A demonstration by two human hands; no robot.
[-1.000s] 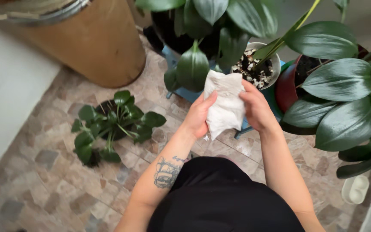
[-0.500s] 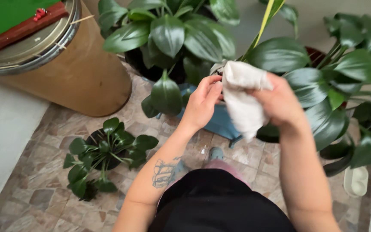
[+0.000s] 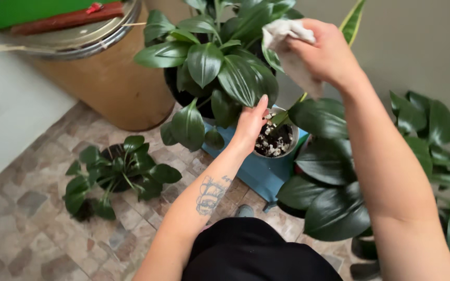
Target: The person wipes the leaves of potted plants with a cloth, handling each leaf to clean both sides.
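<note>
While the right hand [image 3: 325, 52] is clamping a crumpled white cloth [image 3: 291, 49] at about one o'clock in the view, the left hand [image 3: 250, 125] is reaching with fingers together and nothing gripped, its fingertips touching a long glossy dark-green leaf [image 3: 246, 78] of the big potted plant [image 3: 220, 57]. Just beside that hand, toward three o'clock, a small round pale pot filled with white pebbles [image 3: 274, 139] is sitting on a blue stand [image 3: 259, 174]. As I judge it, a hard tug could be creasing or tearing the leaf, and the left wrist could be nudging the pebble pot off the stand. The loose tail of the cloth is hanging near other leaves and could be snagging them. At nine o'clock, a small dark-potted plant [image 3: 115, 171] is resting on the mottled stone-tile floor [image 3: 27, 224], well apart; a tan cardboard drum with a metal rim [image 3: 105, 83] is standing at eleven.
</note>
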